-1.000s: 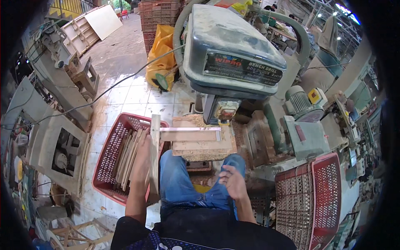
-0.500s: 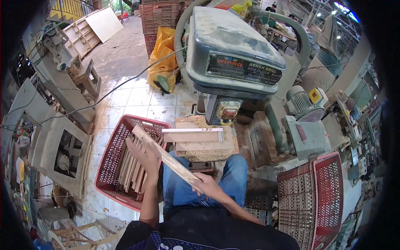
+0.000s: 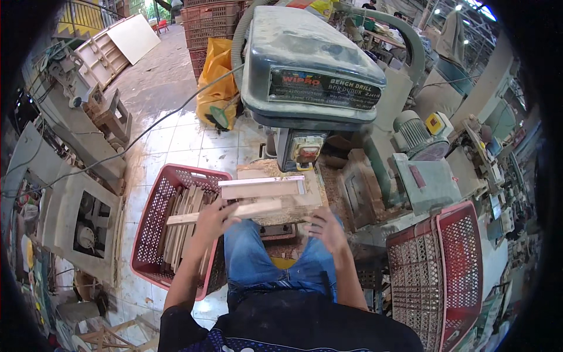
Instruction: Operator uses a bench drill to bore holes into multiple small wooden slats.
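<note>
A pale wooden strip [image 3: 258, 208] lies crosswise in my left hand [image 3: 212, 224], whose fingers are closed around it over the crate's right edge. The strip's right end is over the front of the drill press table [image 3: 314, 205], and its left end sticks out above the crate. Beside that right end, over my knee, my right hand [image 3: 328, 230] holds nothing, its fingers apart and slightly blurred. On the table a wooden board with a light-coloured guide rail [image 3: 258, 182] lies among sawdust. The drill press head [image 3: 311, 56] overhangs the table's far side; its bit is hidden.
At my left stands a red plastic crate [image 3: 151, 202] with several wooden strips [image 3: 180, 237] inside. Another red crate [image 3: 460, 258] is at my right. A dark cable [image 3: 161, 122] crosses the upper left. An orange sack [image 3: 216, 76] and stacked crates [image 3: 202, 32] stand behind.
The wooden strip has swung from slanting toward me to nearly level, over the table's front. My right hand has let go of it and moved right; my left hand now grips it.
</note>
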Demonstrator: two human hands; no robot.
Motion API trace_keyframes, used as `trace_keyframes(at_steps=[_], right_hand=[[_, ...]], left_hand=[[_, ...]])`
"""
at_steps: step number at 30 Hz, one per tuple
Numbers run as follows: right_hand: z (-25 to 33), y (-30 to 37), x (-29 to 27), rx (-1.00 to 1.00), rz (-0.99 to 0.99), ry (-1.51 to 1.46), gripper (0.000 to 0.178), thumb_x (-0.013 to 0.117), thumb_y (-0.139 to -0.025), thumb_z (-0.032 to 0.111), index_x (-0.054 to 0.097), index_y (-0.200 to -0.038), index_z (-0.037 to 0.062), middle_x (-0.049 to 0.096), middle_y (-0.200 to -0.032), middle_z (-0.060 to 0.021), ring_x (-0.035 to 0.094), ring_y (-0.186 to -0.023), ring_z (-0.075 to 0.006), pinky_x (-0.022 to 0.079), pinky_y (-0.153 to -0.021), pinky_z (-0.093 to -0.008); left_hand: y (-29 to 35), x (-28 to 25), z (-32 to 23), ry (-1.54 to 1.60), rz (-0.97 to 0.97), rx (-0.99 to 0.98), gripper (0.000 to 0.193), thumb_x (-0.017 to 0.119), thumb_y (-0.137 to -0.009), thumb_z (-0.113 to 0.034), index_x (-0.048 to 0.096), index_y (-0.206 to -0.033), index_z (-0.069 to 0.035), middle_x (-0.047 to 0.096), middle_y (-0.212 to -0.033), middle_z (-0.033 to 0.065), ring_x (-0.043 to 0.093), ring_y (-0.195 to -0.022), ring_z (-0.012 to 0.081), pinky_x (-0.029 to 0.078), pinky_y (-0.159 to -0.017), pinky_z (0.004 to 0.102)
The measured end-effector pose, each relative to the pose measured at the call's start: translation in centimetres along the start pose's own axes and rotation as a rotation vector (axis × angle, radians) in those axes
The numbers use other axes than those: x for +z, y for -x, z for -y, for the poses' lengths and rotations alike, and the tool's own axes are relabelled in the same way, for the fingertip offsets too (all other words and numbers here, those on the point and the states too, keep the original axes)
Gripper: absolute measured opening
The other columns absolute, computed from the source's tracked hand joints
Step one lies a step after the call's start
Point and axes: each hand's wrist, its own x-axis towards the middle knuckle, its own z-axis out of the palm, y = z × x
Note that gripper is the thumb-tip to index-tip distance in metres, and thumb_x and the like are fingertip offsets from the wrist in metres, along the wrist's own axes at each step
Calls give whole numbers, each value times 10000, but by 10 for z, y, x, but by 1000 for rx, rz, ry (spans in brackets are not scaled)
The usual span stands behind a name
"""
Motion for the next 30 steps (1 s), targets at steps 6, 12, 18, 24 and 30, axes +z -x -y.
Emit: trace_keyframes(at_steps=[6, 12, 18, 24, 30], right_hand=[[-30, 18, -63, -40, -270, -54, 641, 467, -1042, 476, 449, -1432, -33, 644, -1276, -209, 676, -1026, -319, 530, -919, -432], [-69, 21, -82, -116, -391, -235, 464, 566, -1008, 388, 536, -1279, 12, 695, -1053, -135, 689, -874, -250, 560, -776, -373], [-79, 15, -86, -152, -408, -205, 419, 565, -1002, 348, 571, -1251, 11, 702, -1000, -108, 686, -833, -216, 556, -716, -329], [-75, 6, -88, -101, -415, -170, 451, 579, -1005, 354, 572, -1285, 0, 695, -1004, -87, 667, -807, -196, 533, -672, -312], [-13, -2, -51, -250, -357, -75, 371, 579, -1002, 391, 647, -1120, 46, 687, -913, -68, 604, -730, -164, 491, -657, -311]], left_hand=[[-21, 21, 42, -195, -86, -4, 394, 761, -825, -365, 711, -1140, -133, 615, -996, 95, 623, -919, 299, 530, -782, 421], [-55, 47, 51, -227, -144, 37, 362, 752, -813, -372, 703, -1113, -176, 560, -991, 93, 566, -958, 290, 460, -807, 427], [-69, 68, 33, -279, -156, 32, 341, 751, -798, -308, 697, -1103, -164, 582, -1074, 114, 548, -1047, 313, 435, -878, 501], [-91, 91, 18, -151, -158, 58, 327, 753, -780, -277, 708, -1072, -137, 604, -1210, 151, 540, -1182, 331, 420, -991, 508], [-99, 110, 22, 31, -144, 68, 368, 755, -785, -264, 713, -1121, -118, 653, -1212, 95, 593, -1122, 304, 461, -976, 434]])
